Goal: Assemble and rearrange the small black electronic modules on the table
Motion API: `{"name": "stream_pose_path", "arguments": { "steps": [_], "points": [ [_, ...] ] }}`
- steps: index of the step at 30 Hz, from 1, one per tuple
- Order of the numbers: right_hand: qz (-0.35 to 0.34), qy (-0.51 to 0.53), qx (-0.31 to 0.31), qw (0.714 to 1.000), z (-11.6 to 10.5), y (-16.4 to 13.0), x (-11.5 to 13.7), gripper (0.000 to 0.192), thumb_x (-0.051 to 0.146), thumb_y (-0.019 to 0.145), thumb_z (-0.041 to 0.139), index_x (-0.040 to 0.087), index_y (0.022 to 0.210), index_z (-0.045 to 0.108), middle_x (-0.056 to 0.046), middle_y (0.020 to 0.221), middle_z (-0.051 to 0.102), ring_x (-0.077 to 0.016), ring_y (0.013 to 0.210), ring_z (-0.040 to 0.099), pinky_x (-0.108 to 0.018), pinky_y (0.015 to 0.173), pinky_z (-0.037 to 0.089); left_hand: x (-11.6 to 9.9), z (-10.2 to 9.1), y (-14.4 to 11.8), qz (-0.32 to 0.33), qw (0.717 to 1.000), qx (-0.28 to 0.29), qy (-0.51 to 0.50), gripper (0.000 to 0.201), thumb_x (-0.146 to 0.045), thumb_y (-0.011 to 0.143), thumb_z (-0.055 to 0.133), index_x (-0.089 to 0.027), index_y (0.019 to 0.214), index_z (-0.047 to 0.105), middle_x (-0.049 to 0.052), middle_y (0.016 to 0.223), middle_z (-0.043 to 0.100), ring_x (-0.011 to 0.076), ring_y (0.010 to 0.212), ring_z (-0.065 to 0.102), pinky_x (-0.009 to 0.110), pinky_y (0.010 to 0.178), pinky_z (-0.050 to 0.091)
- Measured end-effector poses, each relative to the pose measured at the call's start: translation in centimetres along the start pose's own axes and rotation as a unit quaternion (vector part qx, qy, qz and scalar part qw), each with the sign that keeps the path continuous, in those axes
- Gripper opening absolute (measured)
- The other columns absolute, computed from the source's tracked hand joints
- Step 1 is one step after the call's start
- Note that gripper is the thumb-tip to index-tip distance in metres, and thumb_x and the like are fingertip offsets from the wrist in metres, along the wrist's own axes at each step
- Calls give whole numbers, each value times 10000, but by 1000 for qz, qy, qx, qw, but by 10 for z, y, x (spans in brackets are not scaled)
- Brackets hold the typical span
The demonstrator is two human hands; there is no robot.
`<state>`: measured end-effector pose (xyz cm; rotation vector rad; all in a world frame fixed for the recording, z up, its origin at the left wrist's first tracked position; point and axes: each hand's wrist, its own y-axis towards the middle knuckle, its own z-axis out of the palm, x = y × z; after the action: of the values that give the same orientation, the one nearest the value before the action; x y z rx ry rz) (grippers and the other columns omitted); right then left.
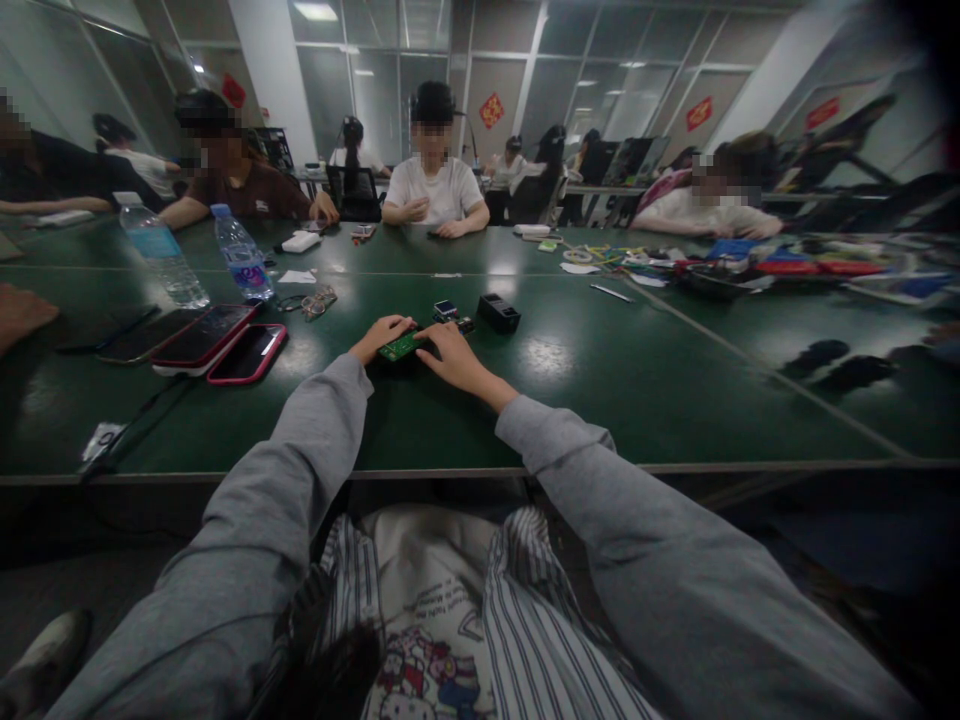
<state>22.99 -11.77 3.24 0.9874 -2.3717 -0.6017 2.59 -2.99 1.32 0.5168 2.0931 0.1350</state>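
A green circuit board (400, 346) is tilted just above the table, over something dark beneath it. My left hand (383, 335) grips its left edge, thumb and fingers closed along the side. Fingertips of my right hand (456, 358) rest on the board's right end, with the fingers stretched out and apart. Just beyond my hands lie a small module with a screen (445, 310) and some small parts too small to make out. Right of these stands a black box-shaped housing (499, 313).
Two water bottles (244, 255) and several phones (249, 354) are on the left. A cable runs off the table's front edge. Cables and tools (720, 270) are heaped at the far right, near a pen-like stick (611, 293). People sit across the green table (600, 400).
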Motion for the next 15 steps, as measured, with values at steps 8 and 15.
{"name": "stream_pose_path", "arguments": {
  "steps": [8, 15],
  "points": [
    [-1, 3, 3, 1000, 0, -1, 0, 260, 270, 919, 564, 180, 1159, 606, -106, 1164, 622, -271, 1095, 510, -457, 960, 428, 4, 1, 3, -2, 1000, -4, 0, 459, -525, 862, 521, -139, 993, 730, 109, 1077, 728, 234, 1061, 639, 346, 986, 449],
    [6, 0, 13, 1000, -1, 0, 1, 269, 271, 916, 559, 195, 1170, 602, -104, 1173, 618, -281, 1103, 505, -470, 951, 426, 7, 1, 5, -12, 1000, -8, 1, 399, -498, 843, 563, -163, 975, 736, 94, 1060, 733, 233, 1052, 641, 347, 980, 449]
  ]
}}
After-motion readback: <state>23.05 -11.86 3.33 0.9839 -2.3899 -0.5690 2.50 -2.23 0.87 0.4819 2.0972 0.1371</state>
